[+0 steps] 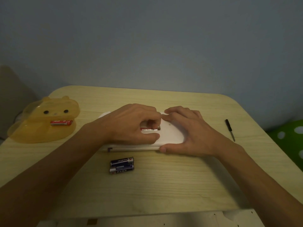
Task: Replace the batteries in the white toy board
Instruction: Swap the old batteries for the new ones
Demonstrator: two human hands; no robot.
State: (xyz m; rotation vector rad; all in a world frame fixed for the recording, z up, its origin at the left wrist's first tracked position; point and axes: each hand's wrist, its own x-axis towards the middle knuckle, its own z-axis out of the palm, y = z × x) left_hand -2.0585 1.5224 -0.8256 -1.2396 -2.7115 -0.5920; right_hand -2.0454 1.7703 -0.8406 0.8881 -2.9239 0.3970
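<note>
A home room: small wooden table, bear-shaped yellow toy case, plain blue wall.

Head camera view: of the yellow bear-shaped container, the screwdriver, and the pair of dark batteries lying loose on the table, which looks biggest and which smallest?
1. Yellow bear-shaped container, clearly the largest.
2 and 3. The pair of dark batteries and the screwdriver look roughly alike; the batteries lie nearer the camera, so I would not rank them.
</note>
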